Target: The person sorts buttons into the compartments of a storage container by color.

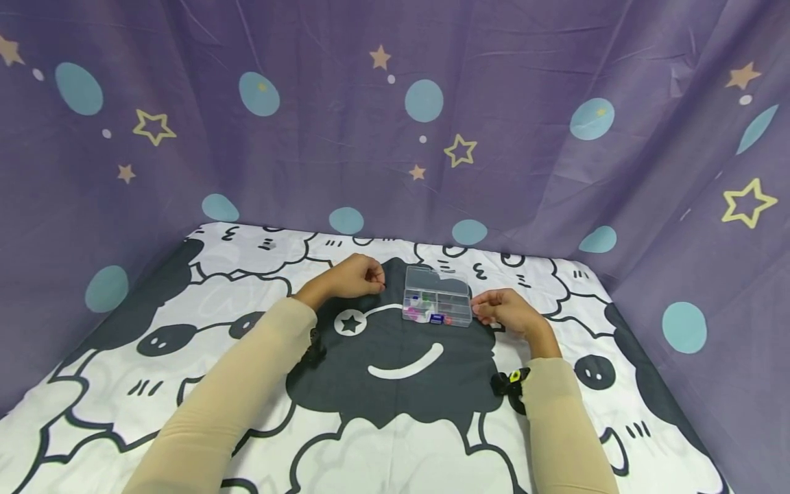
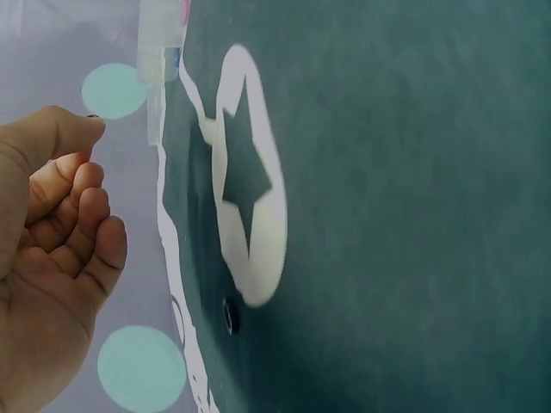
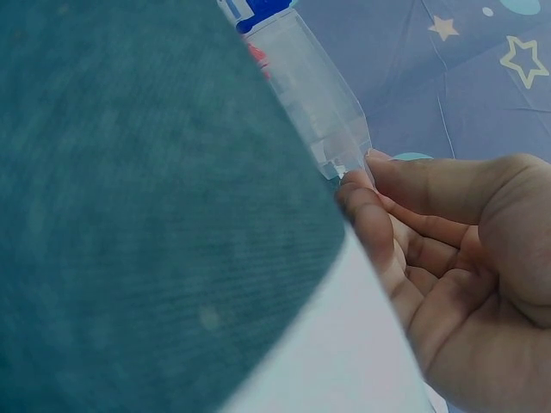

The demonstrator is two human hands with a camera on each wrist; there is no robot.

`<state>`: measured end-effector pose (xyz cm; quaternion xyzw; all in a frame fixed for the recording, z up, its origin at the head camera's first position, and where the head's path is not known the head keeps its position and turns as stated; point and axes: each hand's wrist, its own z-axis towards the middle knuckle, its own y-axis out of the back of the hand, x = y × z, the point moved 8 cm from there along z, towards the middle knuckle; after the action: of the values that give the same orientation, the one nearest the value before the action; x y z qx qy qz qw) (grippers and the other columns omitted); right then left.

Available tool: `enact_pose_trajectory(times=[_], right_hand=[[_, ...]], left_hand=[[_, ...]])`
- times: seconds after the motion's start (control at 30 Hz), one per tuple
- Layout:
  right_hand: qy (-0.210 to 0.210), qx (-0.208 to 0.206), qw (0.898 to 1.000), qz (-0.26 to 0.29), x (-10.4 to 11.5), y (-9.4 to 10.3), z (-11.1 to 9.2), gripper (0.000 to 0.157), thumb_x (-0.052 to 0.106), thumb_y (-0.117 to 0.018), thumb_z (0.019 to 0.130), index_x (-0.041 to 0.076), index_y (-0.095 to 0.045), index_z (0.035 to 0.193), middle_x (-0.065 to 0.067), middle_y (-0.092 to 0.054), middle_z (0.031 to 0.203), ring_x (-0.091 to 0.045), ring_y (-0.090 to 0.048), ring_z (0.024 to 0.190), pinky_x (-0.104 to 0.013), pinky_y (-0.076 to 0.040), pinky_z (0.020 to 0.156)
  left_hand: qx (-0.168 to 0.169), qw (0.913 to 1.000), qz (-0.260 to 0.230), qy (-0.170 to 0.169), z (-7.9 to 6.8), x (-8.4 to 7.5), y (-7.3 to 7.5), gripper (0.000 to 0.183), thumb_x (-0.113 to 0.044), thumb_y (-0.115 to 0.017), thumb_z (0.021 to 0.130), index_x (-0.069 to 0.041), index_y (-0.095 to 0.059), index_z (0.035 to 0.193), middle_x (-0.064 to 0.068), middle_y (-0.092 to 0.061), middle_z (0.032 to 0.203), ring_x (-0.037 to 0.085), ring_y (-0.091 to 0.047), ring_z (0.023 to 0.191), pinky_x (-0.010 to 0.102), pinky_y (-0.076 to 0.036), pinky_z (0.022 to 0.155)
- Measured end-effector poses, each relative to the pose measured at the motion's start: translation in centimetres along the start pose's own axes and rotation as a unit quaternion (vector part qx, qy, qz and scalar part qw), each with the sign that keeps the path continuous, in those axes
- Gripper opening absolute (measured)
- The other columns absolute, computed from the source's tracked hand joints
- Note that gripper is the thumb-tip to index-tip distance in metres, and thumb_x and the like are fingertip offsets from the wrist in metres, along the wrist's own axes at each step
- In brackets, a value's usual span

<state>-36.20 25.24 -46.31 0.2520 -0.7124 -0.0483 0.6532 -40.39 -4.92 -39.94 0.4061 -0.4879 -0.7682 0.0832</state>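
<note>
A clear plastic compartment box [image 1: 437,296] lies on the patterned cloth, its lid [image 1: 426,278] folded open toward the back. Small pink, white, blue and reddish pieces sit in its front compartments. My right hand [image 1: 509,312] holds the box's right end between thumb and fingers, as the right wrist view shows at the box corner [image 3: 323,120]. To the left of the box, my left hand [image 1: 358,276] is raised over the cloth. Its thumb and forefinger pinch a tiny dark piece [image 2: 92,116], mostly hidden by the fingertips.
A small black round piece [image 2: 230,316] lies on the dark part of the cloth [image 1: 395,398], near the printed star eye. Behind the table hangs a purple curtain [image 1: 345,158] with stars and blue dots. Black straps [image 1: 509,384] sit at the wrists.
</note>
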Motion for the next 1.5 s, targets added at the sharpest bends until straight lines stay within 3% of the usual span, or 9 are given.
enact_pose_trajectory(times=[0.53,1.5], right_hand=[[-0.001,0.000,1.000,-0.010,-0.1,0.1,0.0,0.025,0.004,-0.062,0.100,-0.011,-0.065,0.120,-0.005,-0.071,0.095,-0.015,-0.065,0.080,-0.028,-0.056,0.074],[-0.001,0.003,1.000,-0.004,0.0,0.0,0.1,0.026,0.003,-0.062,0.100,-0.012,-0.064,0.120,-0.009,-0.070,0.097,-0.014,-0.064,0.083,-0.028,-0.056,0.075]], left_hand=[[0.018,0.9998,-0.006,0.008,1.7,-1.1,-1.9,0.006,-0.015,-0.074,0.092,-0.013,-0.071,0.087,-0.004,-0.066,0.078,0.012,-0.059,0.070,0.030,-0.049,0.069],[0.037,0.9989,-0.009,-0.027,5.1,-4.2,-4.9,0.006,-0.014,-0.072,0.095,-0.012,-0.071,0.089,-0.003,-0.068,0.081,0.011,-0.061,0.072,0.027,-0.051,0.071]])
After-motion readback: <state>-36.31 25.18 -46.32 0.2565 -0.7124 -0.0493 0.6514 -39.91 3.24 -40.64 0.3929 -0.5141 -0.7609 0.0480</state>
